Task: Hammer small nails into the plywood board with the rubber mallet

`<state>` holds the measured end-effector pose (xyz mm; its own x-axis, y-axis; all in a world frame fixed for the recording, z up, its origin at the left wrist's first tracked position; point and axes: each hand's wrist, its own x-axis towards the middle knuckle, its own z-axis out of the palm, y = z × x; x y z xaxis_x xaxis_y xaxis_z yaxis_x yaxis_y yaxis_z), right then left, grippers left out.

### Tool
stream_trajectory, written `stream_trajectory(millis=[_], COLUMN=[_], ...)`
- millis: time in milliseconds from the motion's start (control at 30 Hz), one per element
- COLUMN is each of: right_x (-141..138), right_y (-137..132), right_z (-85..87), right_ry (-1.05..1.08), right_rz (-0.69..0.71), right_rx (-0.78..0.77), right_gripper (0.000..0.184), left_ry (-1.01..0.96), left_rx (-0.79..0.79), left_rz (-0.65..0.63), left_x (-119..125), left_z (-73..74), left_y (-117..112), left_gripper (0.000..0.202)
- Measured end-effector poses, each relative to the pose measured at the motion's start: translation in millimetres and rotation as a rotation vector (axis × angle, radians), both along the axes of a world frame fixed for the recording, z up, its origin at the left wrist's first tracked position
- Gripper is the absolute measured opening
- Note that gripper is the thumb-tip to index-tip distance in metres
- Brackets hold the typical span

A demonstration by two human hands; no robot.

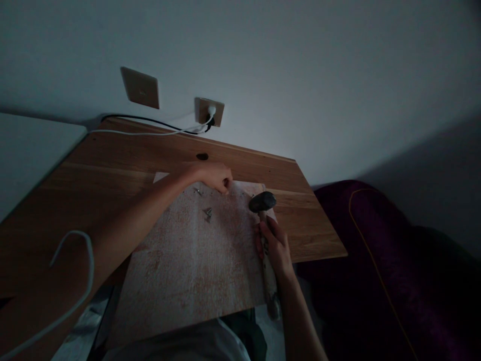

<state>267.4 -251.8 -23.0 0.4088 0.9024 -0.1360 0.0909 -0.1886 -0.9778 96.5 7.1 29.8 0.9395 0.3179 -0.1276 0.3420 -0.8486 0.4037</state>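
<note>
A pale, worn wooden board [195,260] lies on a brown wooden table [112,160], its near end overhanging the edge. My left hand [214,176] reaches to the board's far edge, fingers curled in a pinch on something too small to name. A couple of small nails [208,213] stand in the board just below that hand. My right hand [274,246] is wrapped around the handle of a hammer [263,201], whose dark head rests near the board's far right corner.
A wall socket [209,111] with white and black cables plugged in sits behind the table, beside a blank plate [140,87]. A white cable [75,281] loops over the table's left. A dark purple cushioned seat [383,260] stands to the right.
</note>
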Motion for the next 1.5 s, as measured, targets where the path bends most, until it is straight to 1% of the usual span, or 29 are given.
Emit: stream_trajectory(millis=[200, 400, 633, 767, 967, 1233, 1500], right_x=[0, 0, 1, 1, 1, 0, 0], right_y=[1, 1, 1, 0, 1, 2, 2], right_z=[-0.2, -0.2, -1.3, -0.3, -0.2, 1.6, 0.4], right_ry=[0.023, -0.006, 0.017, 0.009, 0.022, 0.010, 0.014], right_rz=[-0.002, 0.001, 0.012, 0.014, 0.017, 0.003, 0.013], right_rx=[0.011, 0.028, 0.022, 0.023, 0.018, 0.007, 0.013], right_gripper=[0.042, 0.042, 0.039, 0.039, 0.040, 0.045, 0.041], left_ry=[-0.028, -0.051, -0.008, 0.028, 0.034, 0.043, 0.049], left_rx=[0.040, 0.034, 0.013, 0.009, -0.012, 0.048, 0.059], left_rz=[0.000, -0.015, 0.029, 0.047, 0.071, 0.048, 0.035], left_x=[0, 1, 0, 0, 1, 3, 1], left_z=[-4.9, -8.9, -3.0, 0.6, 1.3, 1.7, 3.2], left_y=[4, 7, 2, -1, -1, -3, -4], left_gripper=[0.013, 0.013, 0.009, 0.011, 0.009, 0.011, 0.011])
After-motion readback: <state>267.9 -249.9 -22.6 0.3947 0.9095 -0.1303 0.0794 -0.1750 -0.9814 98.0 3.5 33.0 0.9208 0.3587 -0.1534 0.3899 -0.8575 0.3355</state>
